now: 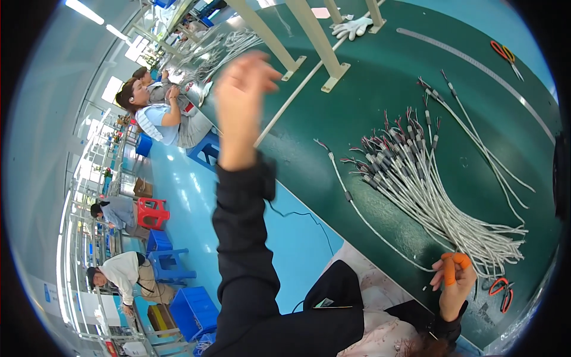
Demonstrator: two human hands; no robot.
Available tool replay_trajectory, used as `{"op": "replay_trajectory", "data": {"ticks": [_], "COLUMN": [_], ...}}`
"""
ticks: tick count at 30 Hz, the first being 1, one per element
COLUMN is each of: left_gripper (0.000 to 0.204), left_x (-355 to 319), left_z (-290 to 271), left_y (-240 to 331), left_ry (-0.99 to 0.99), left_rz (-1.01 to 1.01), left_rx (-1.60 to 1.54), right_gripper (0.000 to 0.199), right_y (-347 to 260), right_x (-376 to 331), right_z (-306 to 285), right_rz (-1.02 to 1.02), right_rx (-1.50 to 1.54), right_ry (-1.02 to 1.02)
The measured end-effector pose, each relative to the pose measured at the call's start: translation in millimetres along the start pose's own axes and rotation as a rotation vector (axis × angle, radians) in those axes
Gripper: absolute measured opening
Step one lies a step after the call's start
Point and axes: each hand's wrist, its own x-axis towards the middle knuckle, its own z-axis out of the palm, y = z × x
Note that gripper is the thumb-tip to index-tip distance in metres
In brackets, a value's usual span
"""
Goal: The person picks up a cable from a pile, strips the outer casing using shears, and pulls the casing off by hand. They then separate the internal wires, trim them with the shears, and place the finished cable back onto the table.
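My left hand is raised at the table's near edge, away from the cables. Motion smears its fingers, so I cannot tell whether it holds anything. At the lower right my right hand, with orange finger cots on some fingers, is closed on one end of a single grey cable. That cable curves away over the green table to stripped wires at its other end. Right beside it lies a thick bundle of grey cables, with dark sleeves and thin coloured wires at the far ends.
Two or three loose cables lie beyond the bundle. Red-handled cutters rest near my right hand. A long metal ruler, orange-handled pliers and a white glove lie farther off. Beige rack legs stand on the table. Several people sit at the left.
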Motion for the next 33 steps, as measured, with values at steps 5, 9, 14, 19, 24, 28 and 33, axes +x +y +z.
{"op": "replay_trajectory", "data": {"ticks": [5,9,14,19,24,28,33], "left_gripper": [0.022,0.021,0.020,0.022,0.021,0.021,0.020], "left_x": [-140,-207,-237,-249,-256,-261,-266], "left_z": [76,118,136,138,137,136,134], "left_y": [-1,15,33,33,36,37,48], "left_ry": [-0.423,-0.595,-0.620,-0.709,-0.722,-0.713,-0.729], "left_rz": [-0.160,-0.322,-0.437,-0.507,-0.520,-0.520,-0.521], "left_rx": [-0.124,-0.381,-0.482,-0.534,-0.532,-0.545,-0.581], "right_gripper": [0.011,0.010,0.007,0.006,0.007,0.008,0.009], "right_y": [-4,-2,-3,-2,-2,-2,2], "right_x": [-6,-5,-6,-6,-6,-3,-2], "right_z": [5,2,0,2,0,2,-1], "right_rz": [-0.017,-0.013,-0.019,-0.041,-0.035,-0.056,-0.072], "right_rx": [0.086,0.094,0.091,0.097,0.093,0.083,0.088], "right_ry": [-0.029,-0.061,-0.082,-0.074,-0.090,-0.106,-0.111]}}
